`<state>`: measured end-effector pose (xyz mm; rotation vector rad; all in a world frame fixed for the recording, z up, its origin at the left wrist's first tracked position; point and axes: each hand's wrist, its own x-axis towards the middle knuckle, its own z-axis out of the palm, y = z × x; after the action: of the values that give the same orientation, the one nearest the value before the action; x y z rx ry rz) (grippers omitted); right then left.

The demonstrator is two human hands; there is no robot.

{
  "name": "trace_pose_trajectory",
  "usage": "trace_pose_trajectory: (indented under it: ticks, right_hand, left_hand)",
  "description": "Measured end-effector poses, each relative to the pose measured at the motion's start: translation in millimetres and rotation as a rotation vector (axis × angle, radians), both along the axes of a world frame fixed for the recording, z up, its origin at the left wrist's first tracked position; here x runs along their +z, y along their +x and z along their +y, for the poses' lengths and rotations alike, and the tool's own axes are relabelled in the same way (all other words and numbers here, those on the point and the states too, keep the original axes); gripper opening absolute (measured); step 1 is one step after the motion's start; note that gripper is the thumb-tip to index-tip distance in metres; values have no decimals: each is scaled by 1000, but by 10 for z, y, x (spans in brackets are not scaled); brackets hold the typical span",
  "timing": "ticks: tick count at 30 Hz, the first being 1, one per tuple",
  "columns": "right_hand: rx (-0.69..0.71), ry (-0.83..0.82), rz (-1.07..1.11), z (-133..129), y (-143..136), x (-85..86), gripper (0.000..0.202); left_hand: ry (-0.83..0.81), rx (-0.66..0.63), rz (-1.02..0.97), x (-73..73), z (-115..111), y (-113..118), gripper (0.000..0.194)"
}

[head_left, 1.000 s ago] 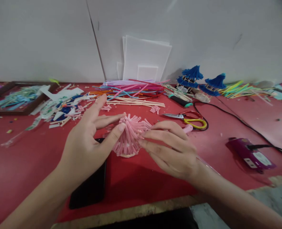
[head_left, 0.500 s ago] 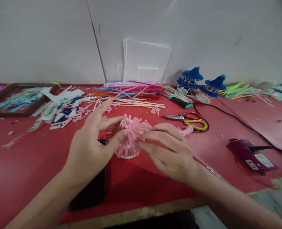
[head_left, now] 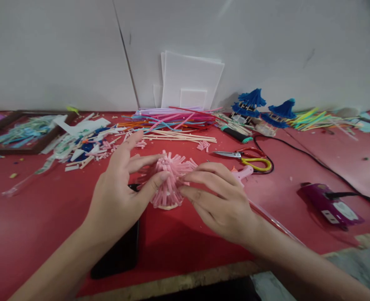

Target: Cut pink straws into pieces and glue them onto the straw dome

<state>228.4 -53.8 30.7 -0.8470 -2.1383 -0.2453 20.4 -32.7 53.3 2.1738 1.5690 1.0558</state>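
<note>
A cone-shaped pink piece [head_left: 169, 184] made of many short fuzzy strips stands on a pale base between my hands. My left hand [head_left: 122, 184] holds its left side, thumb on the front and a finger at the top. At its right side, my right hand [head_left: 221, 196] has fingertips and thumb pinched together against the strips; anything between those fingertips is too small to make out. A black phone-like slab [head_left: 119, 255] lies partly under my left wrist. Behind my right hand sits a pink glue gun [head_left: 244, 172], mostly hidden.
Scissors [head_left: 241, 155], a green-black handled tool [head_left: 236, 134] and stick bundles [head_left: 178, 119] lie behind. Blue roof-like models [head_left: 250, 102] stand at back right. A purple power block [head_left: 332, 205] with a black cable is at right, scraps [head_left: 87, 146] and a frame [head_left: 31, 149] at left.
My right hand has shifted slightly left, with its fingertips closer in against the pink strips. My left hand keeps nearly the same hold.
</note>
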Motion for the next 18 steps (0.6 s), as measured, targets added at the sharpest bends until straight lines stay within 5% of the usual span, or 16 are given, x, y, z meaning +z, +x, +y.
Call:
trace_pose_trajectory:
  ticks: [9,18]
  right_hand:
    - [74,-24,65,1,31,-81,15]
    - [47,-35,104,80,13,4,29]
  left_hand:
    - [8,-102,-89,-87,-60,0,70]
    - [21,-69,-43,-57,-64,22,58]
